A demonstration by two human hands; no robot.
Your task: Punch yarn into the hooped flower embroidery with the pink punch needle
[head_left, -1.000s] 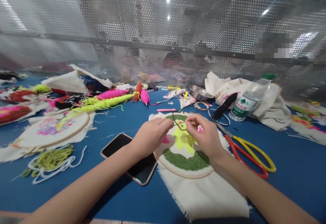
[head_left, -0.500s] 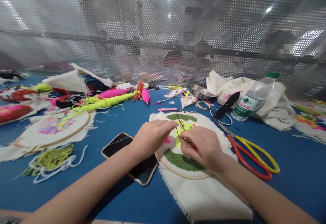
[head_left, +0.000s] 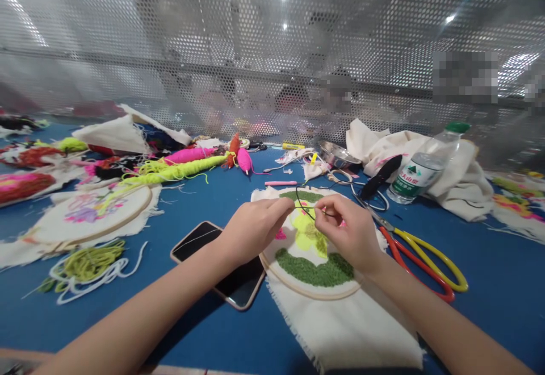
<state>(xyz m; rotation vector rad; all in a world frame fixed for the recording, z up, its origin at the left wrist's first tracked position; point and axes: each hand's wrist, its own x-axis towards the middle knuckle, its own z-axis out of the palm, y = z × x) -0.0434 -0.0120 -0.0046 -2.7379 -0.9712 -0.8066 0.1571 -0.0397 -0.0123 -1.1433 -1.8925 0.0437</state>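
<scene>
An embroidery hoop (head_left: 293,285) with cream cloth lies on the blue table in front of me, stitched with dark green and neon yellow yarn. My left hand (head_left: 254,228) and my right hand (head_left: 347,232) hover over its far half, both pinched. Between their fingertips runs a thin dark thread (head_left: 307,210) that loops up toward the cloth's far edge. A pale sliver shows at my right fingertips, too small to name. A black phone (head_left: 221,273) lies under my left wrist.
Red-and-yellow scissors (head_left: 426,264) lie right of the hoop, with a water bottle (head_left: 419,170) and crumpled cloth (head_left: 460,179) behind. A second hoop (head_left: 91,213), loose green yarn (head_left: 87,261) and bright skeins (head_left: 179,167) lie left. Perforated metal screen (head_left: 272,51) closes the far edge.
My right hand dipped down onto the stitched area half a second ago and has risen again, drawing the dark thread back up into a loop. My left hand stayed nearly in place.
</scene>
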